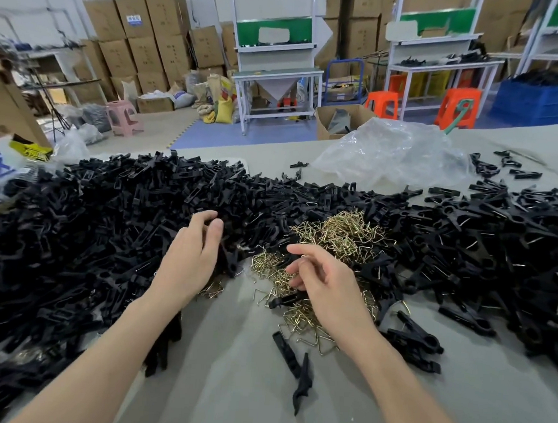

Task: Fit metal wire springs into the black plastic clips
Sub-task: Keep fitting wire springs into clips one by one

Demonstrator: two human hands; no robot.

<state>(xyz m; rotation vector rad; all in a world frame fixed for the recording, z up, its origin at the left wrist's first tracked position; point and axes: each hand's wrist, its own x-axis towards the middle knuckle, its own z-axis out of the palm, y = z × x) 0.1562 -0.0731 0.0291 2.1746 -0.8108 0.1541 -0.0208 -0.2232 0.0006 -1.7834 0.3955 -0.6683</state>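
Observation:
A big heap of black plastic clips (115,222) covers the left and far side of the grey table (229,386). A pile of brass-coloured wire springs (344,234) lies in the middle. My left hand (188,258) is at the heap's edge, its fingers curled round a black clip (229,261) that sticks out below the thumb. My right hand (324,281) hovers over the near springs (268,269) with fingers curled. Whether it pinches a spring is hidden. A loose clip (284,300) lies just under it.
More black clips (502,242) spread over the right side. Two loose clip halves (295,364) lie near the front. A crumpled clear plastic bag (394,152) sits at the far edge. Cardboard boxes (140,49), workbenches and stools stand beyond the table.

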